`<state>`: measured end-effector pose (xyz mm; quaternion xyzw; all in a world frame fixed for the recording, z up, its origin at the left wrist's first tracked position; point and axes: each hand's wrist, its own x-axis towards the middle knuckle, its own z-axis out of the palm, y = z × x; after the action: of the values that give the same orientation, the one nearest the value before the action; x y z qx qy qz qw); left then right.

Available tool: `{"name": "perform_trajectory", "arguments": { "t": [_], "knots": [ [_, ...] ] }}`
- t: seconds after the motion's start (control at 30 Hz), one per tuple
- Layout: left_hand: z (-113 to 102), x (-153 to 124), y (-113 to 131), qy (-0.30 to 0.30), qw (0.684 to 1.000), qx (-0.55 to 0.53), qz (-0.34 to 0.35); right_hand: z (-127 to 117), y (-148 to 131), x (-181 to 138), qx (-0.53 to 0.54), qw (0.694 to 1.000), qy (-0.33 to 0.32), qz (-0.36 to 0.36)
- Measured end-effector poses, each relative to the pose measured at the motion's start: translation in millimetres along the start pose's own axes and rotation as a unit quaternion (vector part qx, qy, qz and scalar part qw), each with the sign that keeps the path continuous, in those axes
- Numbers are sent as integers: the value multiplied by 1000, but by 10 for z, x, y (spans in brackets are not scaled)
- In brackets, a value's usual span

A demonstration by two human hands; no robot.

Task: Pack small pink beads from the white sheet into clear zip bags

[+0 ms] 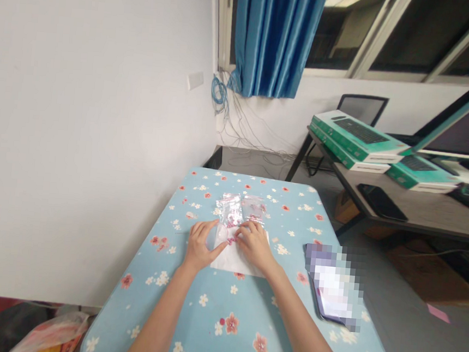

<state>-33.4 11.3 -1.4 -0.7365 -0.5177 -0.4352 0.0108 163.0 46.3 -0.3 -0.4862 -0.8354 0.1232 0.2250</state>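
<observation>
A white sheet (237,265) lies on the table with several small pink beads (231,241) on it. My left hand (201,244) rests at the sheet's left edge, thumb and fingers spread, the thumb tip close to the beads. Between its thumb and index finger is a small clear plastic item (221,233), too faint to name. My right hand (255,244) lies over the right part of the sheet, its fingers bent and drawn together beside the beads; whatever is under the fingertips is hidden. Just beyond sit two clear zip bags, the left bag (231,211) with pink pieces and the right bag (254,206).
A blue flowered cloth (205,327) covers the table. At the right edge lies a phone (331,286) with a blurred screen. Keyboard boxes (356,137) and a black phone (382,202) are on the desk to the right. A white wall (90,130) borders the left side.
</observation>
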Motion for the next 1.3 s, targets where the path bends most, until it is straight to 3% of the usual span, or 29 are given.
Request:
{"name": "perform_trajectory", "arguments": {
  "t": [0.33,0.67,1.0,1.3],
  "knots": [
    [23,-5,-15,11,1000,-1,2,-233,-193,50,173,981,80,-35],
    [35,-15,-44,12,1000,-2,15,-273,-480,22,171,980,79,-67],
    [27,-10,-28,9,1000,2,6,-270,-233,44,148,985,79,-44],
    [19,-7,-22,10,1000,5,5,-106,-6,-5,46,999,-15,-7]
  ]
}}
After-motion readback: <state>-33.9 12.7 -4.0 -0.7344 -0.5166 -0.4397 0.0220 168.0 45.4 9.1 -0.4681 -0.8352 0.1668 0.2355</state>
